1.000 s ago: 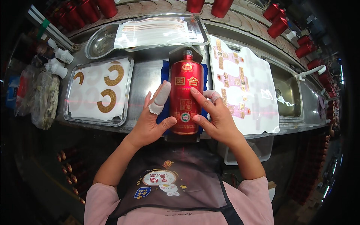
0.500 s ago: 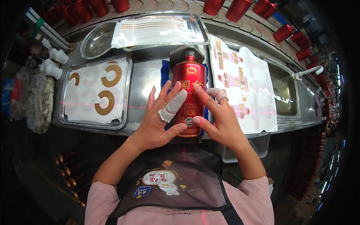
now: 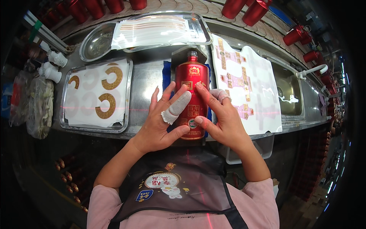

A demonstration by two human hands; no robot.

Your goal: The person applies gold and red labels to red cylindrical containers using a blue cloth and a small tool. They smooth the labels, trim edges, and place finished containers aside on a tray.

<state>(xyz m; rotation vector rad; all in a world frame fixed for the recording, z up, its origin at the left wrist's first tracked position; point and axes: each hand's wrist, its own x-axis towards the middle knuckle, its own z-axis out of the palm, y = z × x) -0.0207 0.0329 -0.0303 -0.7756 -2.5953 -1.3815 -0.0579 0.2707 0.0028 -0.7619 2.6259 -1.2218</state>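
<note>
A glossy red bottle (image 3: 195, 101) with gold lettering lies on its back, its dark-capped neck pointing away from me. It rests in a metal holder (image 3: 181, 59) with blue cloth (image 3: 166, 72) showing at the side. My left hand (image 3: 152, 124) lies along its left side with fingers stretched and spread; a white finger cover (image 3: 177, 108) is on one finger. From the right, my right hand (image 3: 228, 124) touches the bottle's front with index fingertip and thumb, fingers apart. One of its fingers also wears a pale cover (image 3: 220, 95). Any small piece under the fingertips is hidden.
At left, a metal tray (image 3: 130, 76) carries sheets with gold C-shaped decals (image 3: 105, 106). Pink-and-gold decal sheets (image 3: 263, 99) lie at right beside a sink (image 3: 299, 108). Behind are a metal bowl (image 3: 87, 49), another tray (image 3: 206, 28) of striped sheets and a conveyor with red bottles (image 3: 254, 14).
The red bottles along the back have shifted to the right. Both hands stay almost where they were, with the right fingertips moved very slightly on the bottle.
</note>
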